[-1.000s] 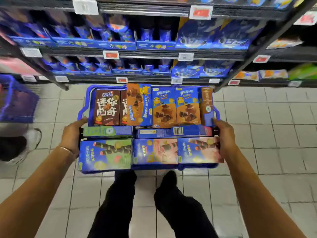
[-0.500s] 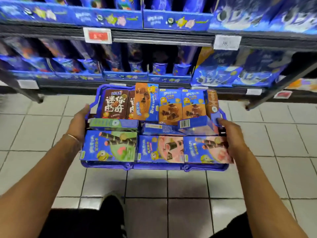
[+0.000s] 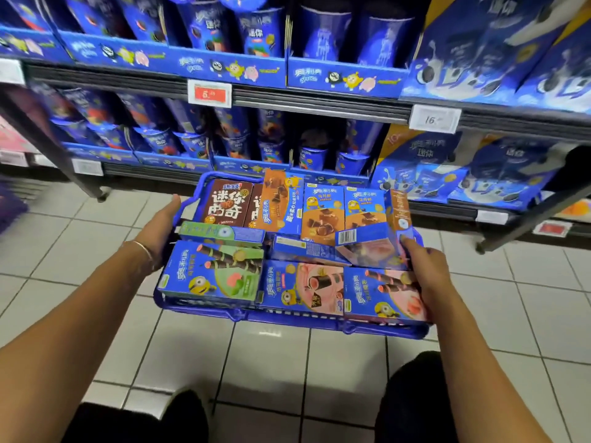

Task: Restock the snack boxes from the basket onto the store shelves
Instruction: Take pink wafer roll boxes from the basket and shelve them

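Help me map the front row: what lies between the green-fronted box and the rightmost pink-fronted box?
Head view: a second pink box, between the green-fronted box and the rightmost pink-fronted box.

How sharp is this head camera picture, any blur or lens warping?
Head view: motion blur smears the shelves and their packs, worst at the left edge; the basket and its boxes are sharper, large print readable; the wide lens slants the shelves; lighting even, no strong glare.
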`<move>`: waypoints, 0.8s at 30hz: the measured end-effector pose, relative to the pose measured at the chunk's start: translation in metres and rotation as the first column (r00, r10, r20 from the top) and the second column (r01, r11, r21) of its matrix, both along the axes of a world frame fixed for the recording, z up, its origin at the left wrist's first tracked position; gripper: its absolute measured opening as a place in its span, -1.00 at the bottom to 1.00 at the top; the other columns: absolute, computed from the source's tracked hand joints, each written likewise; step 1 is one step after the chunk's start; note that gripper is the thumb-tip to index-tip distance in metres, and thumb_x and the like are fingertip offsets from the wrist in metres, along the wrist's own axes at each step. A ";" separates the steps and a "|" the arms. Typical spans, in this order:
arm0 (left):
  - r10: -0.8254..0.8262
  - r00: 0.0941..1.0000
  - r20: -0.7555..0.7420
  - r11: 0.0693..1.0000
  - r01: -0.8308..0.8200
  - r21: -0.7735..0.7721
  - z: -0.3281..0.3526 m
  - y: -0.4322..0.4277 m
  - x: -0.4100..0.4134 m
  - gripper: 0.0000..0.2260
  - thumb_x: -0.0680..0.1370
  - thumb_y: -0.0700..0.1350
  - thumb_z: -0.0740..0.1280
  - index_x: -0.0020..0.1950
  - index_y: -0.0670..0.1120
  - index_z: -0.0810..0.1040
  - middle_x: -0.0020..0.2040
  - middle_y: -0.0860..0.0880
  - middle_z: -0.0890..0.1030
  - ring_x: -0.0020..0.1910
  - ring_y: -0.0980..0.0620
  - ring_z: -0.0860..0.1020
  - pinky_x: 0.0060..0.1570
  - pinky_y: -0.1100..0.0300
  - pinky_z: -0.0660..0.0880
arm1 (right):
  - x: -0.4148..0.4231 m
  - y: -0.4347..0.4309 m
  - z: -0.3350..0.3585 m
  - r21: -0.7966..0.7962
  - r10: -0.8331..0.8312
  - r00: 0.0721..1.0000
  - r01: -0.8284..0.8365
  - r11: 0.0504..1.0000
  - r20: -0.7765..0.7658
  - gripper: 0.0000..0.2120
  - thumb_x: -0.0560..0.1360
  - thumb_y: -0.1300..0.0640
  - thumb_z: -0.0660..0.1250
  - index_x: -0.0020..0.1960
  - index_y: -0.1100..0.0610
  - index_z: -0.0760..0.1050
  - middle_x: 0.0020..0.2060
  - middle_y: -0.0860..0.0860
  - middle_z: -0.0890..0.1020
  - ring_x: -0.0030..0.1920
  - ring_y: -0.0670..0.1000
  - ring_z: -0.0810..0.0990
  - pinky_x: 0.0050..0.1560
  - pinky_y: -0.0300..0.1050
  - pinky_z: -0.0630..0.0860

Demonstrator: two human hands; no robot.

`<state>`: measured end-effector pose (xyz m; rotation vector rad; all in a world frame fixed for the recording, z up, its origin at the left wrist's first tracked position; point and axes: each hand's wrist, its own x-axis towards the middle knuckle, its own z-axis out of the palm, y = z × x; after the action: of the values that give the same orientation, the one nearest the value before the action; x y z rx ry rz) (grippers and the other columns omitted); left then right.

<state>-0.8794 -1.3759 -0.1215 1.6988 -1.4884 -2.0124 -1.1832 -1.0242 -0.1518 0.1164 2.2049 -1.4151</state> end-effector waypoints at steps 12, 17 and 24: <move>-0.170 0.983 0.064 0.609 0.156 -0.778 0.050 0.101 -0.029 -0.42 0.53 0.37 0.34 0.34 -0.04 0.58 0.27 -0.04 0.60 0.27 -0.02 0.56 0.29 0.06 0.49 | 0.014 0.006 0.027 0.152 0.099 0.859 -0.025 0.988 -0.503 -0.55 0.65 -0.12 0.19 0.42 0.13 0.40 0.32 0.12 0.49 0.33 0.17 0.47 0.31 0.09 0.43; -0.398 0.899 -0.182 0.627 0.122 -0.769 0.047 0.161 -0.036 -0.85 0.65 -0.06 0.42 0.22 0.03 0.63 0.03 0.18 0.67 -0.07 0.21 0.61 -0.09 0.42 0.51 | 0.041 0.010 0.055 -0.030 0.406 0.705 -0.518 0.855 -0.581 -0.62 0.55 -0.19 0.33 0.35 -0.25 0.40 0.26 -0.32 0.44 0.31 -0.25 0.43 0.13 -0.35 0.47; -0.398 0.860 -0.320 0.816 0.172 -0.552 0.052 0.190 -0.058 -0.91 0.66 -0.19 0.39 0.04 0.00 0.64 -0.06 -0.02 0.73 -0.19 -0.09 0.70 -0.16 0.09 0.66 | 0.060 -0.002 0.056 -0.103 0.451 0.747 -0.562 0.820 -0.488 -0.65 0.57 0.13 0.41 0.28 -0.17 0.47 0.20 -0.18 0.60 0.13 -0.12 0.65 -0.10 -0.05 0.68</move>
<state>-0.9377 -1.1858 -0.0690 0.7992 -1.9606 -1.7220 -1.1230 -1.0263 -0.0961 -0.9288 2.1206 -1.4597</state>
